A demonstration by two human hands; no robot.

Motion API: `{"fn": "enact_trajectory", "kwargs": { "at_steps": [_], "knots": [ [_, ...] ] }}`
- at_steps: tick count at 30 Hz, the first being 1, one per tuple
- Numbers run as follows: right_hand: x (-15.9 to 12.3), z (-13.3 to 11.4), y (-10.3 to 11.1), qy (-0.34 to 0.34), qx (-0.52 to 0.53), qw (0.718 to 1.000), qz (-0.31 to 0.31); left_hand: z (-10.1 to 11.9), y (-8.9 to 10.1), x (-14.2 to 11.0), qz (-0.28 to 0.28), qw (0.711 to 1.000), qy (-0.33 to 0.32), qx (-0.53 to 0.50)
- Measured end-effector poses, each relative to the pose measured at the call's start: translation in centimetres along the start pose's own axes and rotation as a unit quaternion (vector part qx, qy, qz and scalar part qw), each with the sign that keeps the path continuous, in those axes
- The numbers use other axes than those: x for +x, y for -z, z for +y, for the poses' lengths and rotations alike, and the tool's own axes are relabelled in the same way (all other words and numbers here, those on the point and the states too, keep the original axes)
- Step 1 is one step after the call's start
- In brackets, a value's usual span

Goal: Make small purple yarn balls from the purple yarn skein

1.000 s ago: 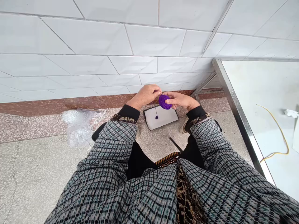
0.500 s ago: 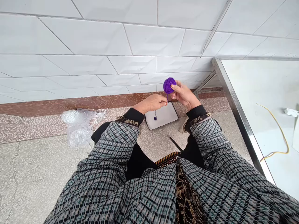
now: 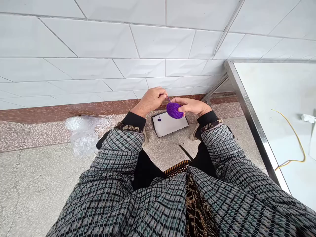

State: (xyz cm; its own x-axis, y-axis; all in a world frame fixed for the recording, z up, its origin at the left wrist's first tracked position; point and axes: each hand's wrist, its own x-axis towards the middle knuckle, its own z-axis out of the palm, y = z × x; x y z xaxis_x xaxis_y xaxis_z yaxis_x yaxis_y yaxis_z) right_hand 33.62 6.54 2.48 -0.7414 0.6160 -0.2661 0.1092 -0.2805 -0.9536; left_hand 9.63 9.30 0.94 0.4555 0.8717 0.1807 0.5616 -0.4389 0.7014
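Observation:
My right hand [image 3: 191, 106] grips a ball of purple yarn [image 3: 174, 110], its fingers around the far side and the thumb on top. A strand runs from the ball to my left hand [image 3: 153, 98], which pinches it just to the upper left. Below my hands a shallow white box [image 3: 170, 127] with dark edges lies on the floor. Inside it, near the left end, is a small dark purple bit of yarn [image 3: 159, 119] with a thin tail leading up towards my left hand.
Clear plastic bags with white cord [image 3: 85, 133] lie on the floor at left. A metal-edged table [image 3: 251, 112] stands at right, bearing a yellow cord [image 3: 296, 138] and a crumpled white scrap [image 3: 307, 118]. A tiled wall [image 3: 138, 69] rises in front. A dark strip [image 3: 186, 152] lies between my feet.
My left hand has moved up and left with the strand. The yarn ball has come down and turned in my right hand. The small yarn bit has shifted up and left over the box.

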Motion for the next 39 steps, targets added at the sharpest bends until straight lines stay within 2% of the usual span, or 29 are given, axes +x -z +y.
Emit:
{"fn": "enact_trajectory", "kwargs": {
  "at_steps": [1,3,7,9,12,14,16,18,20,22,24,26,29,31,33,35,37,39],
  "knots": [
    [0.1,0.2,0.1,0.025,0.024,0.999,0.01,0.1,-0.3,0.0,-0.009,1.0,0.01,0.0],
    [0.3,0.5,0.4,0.066,0.073,0.992,0.073,0.4,-0.9,-0.1,-0.047,0.999,0.026,-0.007],
    [1.2,0.7,0.6,0.105,0.137,0.958,0.231,1.5,-2.1,-0.5,-0.181,0.983,-0.013,-0.04],
    [1.6,0.7,0.6,0.07,0.113,0.947,0.292,1.9,-2.3,-0.6,-0.216,0.974,-0.045,-0.051],
    [1.8,0.8,0.6,-0.029,-0.015,0.934,0.357,1.9,-2.0,-0.6,-0.172,0.981,-0.063,-0.063],
    [1.6,0.8,0.5,-0.093,-0.106,0.931,0.335,1.6,-1.5,-0.5,-0.119,0.989,-0.061,-0.066],
    [1.3,0.7,0.3,-0.131,-0.141,0.95,0.248,1.1,-1.0,-0.3,-0.076,0.994,-0.052,-0.061],
    [0.8,0.6,0.2,-0.111,-0.1,0.979,0.138,0.5,-0.7,-0.1,-0.042,0.997,-0.03,-0.05],
    [0.5,0.5,0.2,-0.04,-0.012,0.997,0.069,0.0,-0.6,0.1,-0.015,0.999,0.0,-0.037],
    [0.4,0.4,0.2,0.041,0.07,0.994,0.071,-0.3,-0.8,0.2,-0.006,0.999,0.033,-0.033],
    [0.6,0.3,0.2,0.102,0.116,0.979,0.133,-0.2,-1.1,0.1,-0.032,0.997,0.049,-0.044],
    [0.9,0.2,0.2,0.134,0.14,0.956,0.219,0.3,-1.6,-0.2,-0.088,0.994,0.031,-0.063],
    [1.5,0.2,0.2,0.109,0.142,0.929,0.325,1.4,-2.0,-0.6,-0.183,0.979,-0.04,-0.087],
    [1.6,0.2,0.1,0.039,0.089,0.926,0.364,1.9,-1.9,-0.7,-0.199,0.973,-0.07,-0.093],
    [1.6,0.2,0.0,-0.052,0.0,0.937,0.344,2.0,-1.6,-0.7,-0.165,0.979,-0.075,-0.092],
    [1.2,0.2,-0.2,-0.121,-0.068,0.957,0.255,1.7,-1.1,-0.5,-0.113,0.988,-0.065,-0.081],
    [0.8,0.1,-0.2,-0.127,-0.07,0.977,0.154,1.1,-0.6,-0.3,-0.073,0.994,-0.045,-0.063],
    [0.4,0.0,-0.2,-0.081,-0.021,0.992,0.093,0.6,-0.3,-0.1,-0.046,0.998,-0.018,-0.046]
  ]
}}
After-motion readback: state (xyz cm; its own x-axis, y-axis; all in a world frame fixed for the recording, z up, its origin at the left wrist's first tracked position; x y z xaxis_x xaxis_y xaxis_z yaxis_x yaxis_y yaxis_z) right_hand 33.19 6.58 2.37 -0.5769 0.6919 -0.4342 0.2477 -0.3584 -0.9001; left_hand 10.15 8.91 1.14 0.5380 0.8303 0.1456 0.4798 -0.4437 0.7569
